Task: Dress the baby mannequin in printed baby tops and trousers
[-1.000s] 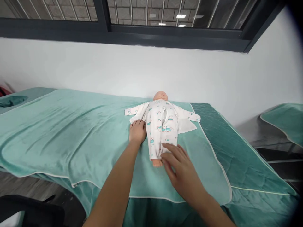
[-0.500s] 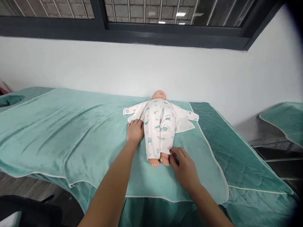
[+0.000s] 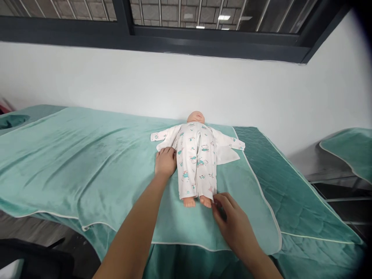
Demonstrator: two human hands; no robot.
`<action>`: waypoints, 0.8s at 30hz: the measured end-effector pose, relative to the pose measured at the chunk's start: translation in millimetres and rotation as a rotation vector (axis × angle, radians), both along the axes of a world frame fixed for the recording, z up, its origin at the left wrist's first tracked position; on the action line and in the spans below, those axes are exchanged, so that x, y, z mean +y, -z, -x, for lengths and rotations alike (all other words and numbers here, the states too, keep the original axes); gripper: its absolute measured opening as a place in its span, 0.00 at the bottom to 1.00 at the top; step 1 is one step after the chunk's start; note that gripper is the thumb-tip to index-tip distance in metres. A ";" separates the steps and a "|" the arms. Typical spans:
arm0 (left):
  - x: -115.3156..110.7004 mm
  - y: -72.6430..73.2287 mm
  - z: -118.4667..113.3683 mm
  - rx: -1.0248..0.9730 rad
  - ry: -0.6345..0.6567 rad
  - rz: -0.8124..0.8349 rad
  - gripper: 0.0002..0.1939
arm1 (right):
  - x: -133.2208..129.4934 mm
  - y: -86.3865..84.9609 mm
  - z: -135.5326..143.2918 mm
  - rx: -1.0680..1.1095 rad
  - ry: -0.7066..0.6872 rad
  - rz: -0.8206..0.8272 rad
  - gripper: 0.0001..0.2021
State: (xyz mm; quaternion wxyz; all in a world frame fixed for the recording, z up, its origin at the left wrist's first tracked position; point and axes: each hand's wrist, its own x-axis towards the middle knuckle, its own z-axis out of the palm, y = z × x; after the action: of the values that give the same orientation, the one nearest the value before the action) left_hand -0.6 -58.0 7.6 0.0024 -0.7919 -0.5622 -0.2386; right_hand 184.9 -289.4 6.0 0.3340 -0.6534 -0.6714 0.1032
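A baby doll [image 3: 195, 116] lies on its back on a light green blanket [image 3: 95, 155], its head by the wall. White printed pants [image 3: 192, 162] cover its body and legs, and both feet show below the cuffs. Its arms are spread in the sleeves of a white top [image 3: 226, 153], which lies open at the sides. My left hand [image 3: 165, 162] rests beside the doll's hip at the left, against the cloth, its fingertips partly hidden. With finger and thumb, my right hand [image 3: 228, 217] pinches the pants cuff next to the foot on the right.
The blanket lies over a darker green quilted cover [image 3: 267, 166]. Behind the bed stand a white wall [image 3: 130, 81] and a dark window frame [image 3: 217, 42]. A black chair [image 3: 35, 259] is at the lower left, and another green-covered surface [image 3: 351, 151] at the right.
My right hand has moved down and slightly right, drawing the cuff lower over the doll's leg. The pants' front opening looks narrower. My left hand has hardly moved.
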 end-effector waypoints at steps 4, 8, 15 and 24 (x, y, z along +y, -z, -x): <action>-0.4 -1.2 0.2 -0.006 0.002 0.002 0.12 | 0.7 3.1 -0.1 -0.108 0.089 -0.043 0.14; -1.1 -2.2 0.4 -0.008 0.000 0.014 0.12 | 7.5 0.4 3.0 -0.169 0.136 0.018 0.14; -1.5 -2.4 -0.4 -0.005 -0.003 0.012 0.13 | -6.3 -38.2 13.7 -0.159 0.021 -0.095 0.11; -0.3 -1.7 0.6 0.003 -0.002 0.001 0.12 | -7.5 -51.4 26.8 -0.245 -0.065 -0.157 0.13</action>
State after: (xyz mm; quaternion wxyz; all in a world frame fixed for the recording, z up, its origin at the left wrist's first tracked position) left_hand -1.2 -58.3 9.3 0.0031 -0.7916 -0.5633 -0.2369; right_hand 158.2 -296.8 57.4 0.2961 -0.6107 -0.7341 -0.0194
